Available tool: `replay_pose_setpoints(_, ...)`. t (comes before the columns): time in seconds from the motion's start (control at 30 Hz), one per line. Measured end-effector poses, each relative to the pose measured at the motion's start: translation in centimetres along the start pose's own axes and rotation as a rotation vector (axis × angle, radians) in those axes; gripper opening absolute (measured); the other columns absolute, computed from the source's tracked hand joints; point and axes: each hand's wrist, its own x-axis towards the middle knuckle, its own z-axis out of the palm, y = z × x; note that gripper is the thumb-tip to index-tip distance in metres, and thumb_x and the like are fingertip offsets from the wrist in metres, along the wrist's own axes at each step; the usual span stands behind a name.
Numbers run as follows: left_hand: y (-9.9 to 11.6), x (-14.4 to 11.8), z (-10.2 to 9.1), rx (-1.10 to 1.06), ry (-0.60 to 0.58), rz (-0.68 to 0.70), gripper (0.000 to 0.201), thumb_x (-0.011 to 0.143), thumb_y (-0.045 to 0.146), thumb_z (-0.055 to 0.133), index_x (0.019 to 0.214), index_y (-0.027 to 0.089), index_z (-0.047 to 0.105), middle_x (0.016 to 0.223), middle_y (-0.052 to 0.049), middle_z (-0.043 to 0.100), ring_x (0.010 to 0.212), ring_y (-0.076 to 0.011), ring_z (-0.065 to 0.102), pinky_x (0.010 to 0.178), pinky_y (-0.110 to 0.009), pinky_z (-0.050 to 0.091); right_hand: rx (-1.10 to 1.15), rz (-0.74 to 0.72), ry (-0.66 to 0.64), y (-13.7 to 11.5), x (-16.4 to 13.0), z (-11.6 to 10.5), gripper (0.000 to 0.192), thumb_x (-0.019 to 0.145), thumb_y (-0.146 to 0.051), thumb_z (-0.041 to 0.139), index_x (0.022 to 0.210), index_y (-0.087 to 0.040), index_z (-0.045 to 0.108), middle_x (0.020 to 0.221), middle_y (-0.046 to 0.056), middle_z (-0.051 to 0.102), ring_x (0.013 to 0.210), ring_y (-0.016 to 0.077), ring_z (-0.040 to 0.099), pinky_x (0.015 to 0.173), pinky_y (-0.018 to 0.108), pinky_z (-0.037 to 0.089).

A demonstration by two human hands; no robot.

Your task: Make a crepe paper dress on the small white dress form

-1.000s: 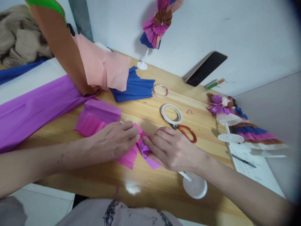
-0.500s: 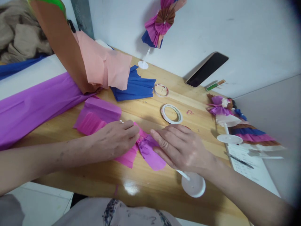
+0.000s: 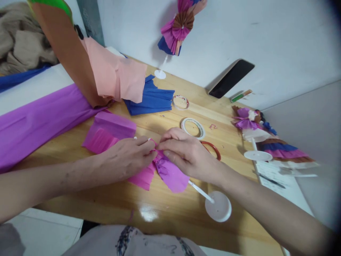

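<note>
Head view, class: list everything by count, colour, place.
Bunched paper: one, pink-purple, centre
Small papers: two, purple, pink, left of centre
Large papers: several, purple, white, brown, peach, blue, left half
Tape rolls: two, whitish, middle
Loop handle: one, orange, beside tape
Stands: several, white, back, right, near edge
Paper decorations: several, multicoloured, back and right
Wall: one, white, back
Phone: one, black, against wall
Stick: one, green-brown, beside phone
Sheet: one, white, right
Pen: one, black, on sheet
Cloth heap: one, beige, top-left
Table: one, wooden, beneath
Shirt: one, pale, bottom
Left hand: one, bare, at bunched paper
Right hand: one, bare, likewise
</note>
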Motion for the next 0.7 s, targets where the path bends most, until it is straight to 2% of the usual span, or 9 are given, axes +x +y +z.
replay_pose_setpoints(0.07,0.1,0.2,-0.7,0.04,-0.105,0.034,0.024,0.093,0.006,0.042,0.103,0.014,0.062,0.102,-0.007,0.066,0.091,-0.0205,0.057,0.067,-0.029,0.045,0.088,0.061,-0.026,0.7,0.8,0.2,0.018,0.09,-0.01,0.052,0.09,-0.015,0.069,0.088,0.007,0.06,0.085,0.0172,0.057,0.075,0.031,0.049)
replay_pose_setpoints(0.17,0.1,0.4,-1.2,0.046,-0.168,0.016,0.027,0.094,0.007,0.042,0.111,0.014,0.061,0.107,-0.009,0.065,0.093,-0.021,0.058,0.069,-0.03,0.047,0.221,0.144,-0.078,1.7,1.6,0.6,0.018,0.087,-0.007,0.054,0.084,-0.016,0.069,0.084,0.003,0.056,0.079,0.014,0.057,0.072,0.028,0.047)
replay_pose_setpoints(0.3,0.0,0.4,-0.8,-0.001,-0.184,0.002,0.031,0.095,0.007,0.041,0.121,0.016,0.058,0.113,-0.008,0.065,0.095,-0.0203,0.058,0.072,-0.03,0.048,0.28,0.222,-0.135,2.2,2.2,1.0,0.018,0.086,-0.005,0.054,0.079,-0.016,0.067,0.083,0.001,0.054,0.075,0.0119,0.056,0.07,0.026,0.046)
replay_pose_setpoints(0.47,0.0,0.3,-0.1,0.003,-0.109,0.037,0.031,0.094,0.006,0.043,0.121,0.016,0.056,0.107,-0.007,0.065,0.09,-0.019,0.057,0.067,-0.028,0.045,0.264,0.236,-0.152,2.1,2.9,1.5,0.018,0.087,-0.006,0.053,0.076,-0.014,0.064,0.081,0.001,0.052,0.074,0.012,0.054,0.07,0.026,0.044)
replay_pose_setpoints(0.57,0.1,0.2,0.0,0.022,-0.088,0.04,0.028,0.094,0.006,0.042,0.116,0.014,0.058,0.101,-0.007,0.064,0.085,-0.0188,0.056,0.062,-0.028,0.043,0.263,0.223,-0.129,2.3,3.3,1.9,0.017,0.086,-0.006,0.054,0.074,-0.014,0.063,0.08,0.001,0.053,0.074,0.012,0.053,0.07,0.026,0.043)
replay_pose_setpoints(0.7,0.2,0.3,-0.4,0.023,-0.163,0.017,0.03,0.094,0.007,0.043,0.119,0.014,0.057,0.107,-0.008,0.064,0.087,-0.0197,0.056,0.061,-0.028,0.044,0.29,0.244,-0.039,2.7,3.7,2.3,0.019,0.084,-0.002,0.052,0.077,-0.014,0.065,0.079,0.0,0.054,0.073,0.0113,0.054,0.068,0.024,0.042)
